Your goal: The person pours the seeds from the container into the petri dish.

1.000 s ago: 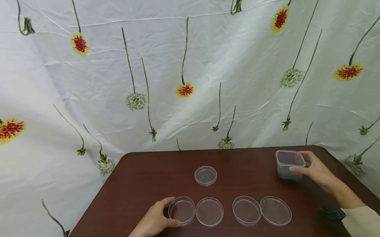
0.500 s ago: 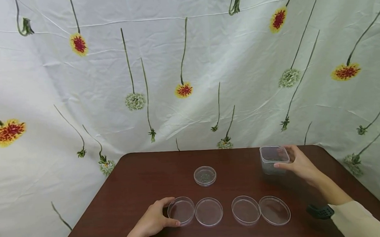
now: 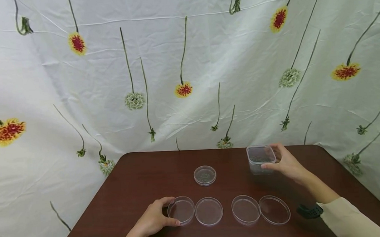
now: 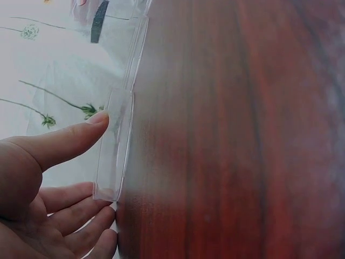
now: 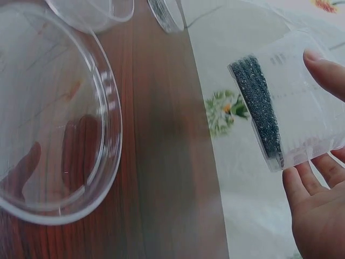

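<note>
My left hand [image 3: 170,211] rests on the brown table [image 3: 141,178] and grips the rim of an empty clear petri dish [image 3: 183,209] between thumb and fingers. The left wrist view shows that dish's wall [image 4: 116,145] edge-on, with the thumb and fingers [image 4: 81,216] against it. My right hand [image 3: 272,159] holds a clear square plastic container [image 3: 258,158] just above the table at the back right. Its bottom carries a layer of small dark seeds [image 5: 259,102], and fingertips [image 5: 323,67] hold its sides.
Three more empty clear dishes lie in the front row: one [image 3: 209,211] beside the gripped dish, two [image 3: 245,210] [image 3: 274,210] to the right. A smaller lidded dish with green specks [image 3: 205,175] sits mid-table. A flowered cloth [image 3: 188,79] hangs behind.
My right hand has carried the square container leftward and a little farther back over the table. The left hand and the dishes have stayed put.
</note>
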`<state>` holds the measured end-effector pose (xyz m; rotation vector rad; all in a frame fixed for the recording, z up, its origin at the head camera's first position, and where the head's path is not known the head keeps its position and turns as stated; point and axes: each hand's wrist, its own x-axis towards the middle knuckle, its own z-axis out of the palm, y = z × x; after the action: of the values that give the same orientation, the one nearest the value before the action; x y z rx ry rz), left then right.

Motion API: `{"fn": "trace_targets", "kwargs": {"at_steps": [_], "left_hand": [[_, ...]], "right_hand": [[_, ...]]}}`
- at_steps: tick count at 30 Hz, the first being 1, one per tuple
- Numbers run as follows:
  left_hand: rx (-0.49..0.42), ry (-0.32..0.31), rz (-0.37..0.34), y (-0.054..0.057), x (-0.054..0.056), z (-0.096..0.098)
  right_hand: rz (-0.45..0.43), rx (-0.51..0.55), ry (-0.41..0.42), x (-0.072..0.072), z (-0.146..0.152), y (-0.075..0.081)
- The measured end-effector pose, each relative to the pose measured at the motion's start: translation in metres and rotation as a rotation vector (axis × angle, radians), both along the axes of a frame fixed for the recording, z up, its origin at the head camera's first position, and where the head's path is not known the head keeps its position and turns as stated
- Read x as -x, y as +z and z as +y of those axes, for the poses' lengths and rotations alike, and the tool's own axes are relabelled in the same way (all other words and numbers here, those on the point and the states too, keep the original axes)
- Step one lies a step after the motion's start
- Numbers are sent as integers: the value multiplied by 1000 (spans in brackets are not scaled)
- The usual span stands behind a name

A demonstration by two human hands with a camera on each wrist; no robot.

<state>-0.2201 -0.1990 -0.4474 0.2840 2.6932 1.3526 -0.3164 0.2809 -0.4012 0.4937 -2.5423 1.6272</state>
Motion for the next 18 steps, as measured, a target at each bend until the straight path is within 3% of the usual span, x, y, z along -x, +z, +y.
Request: {"fn": "trace_targets", "kwargs": {"at_steps": [18], "left_hand": [[32,-11,-4,-1,2,-2]], "right_hand": [[-9,26,118,2,-48,3]]}}
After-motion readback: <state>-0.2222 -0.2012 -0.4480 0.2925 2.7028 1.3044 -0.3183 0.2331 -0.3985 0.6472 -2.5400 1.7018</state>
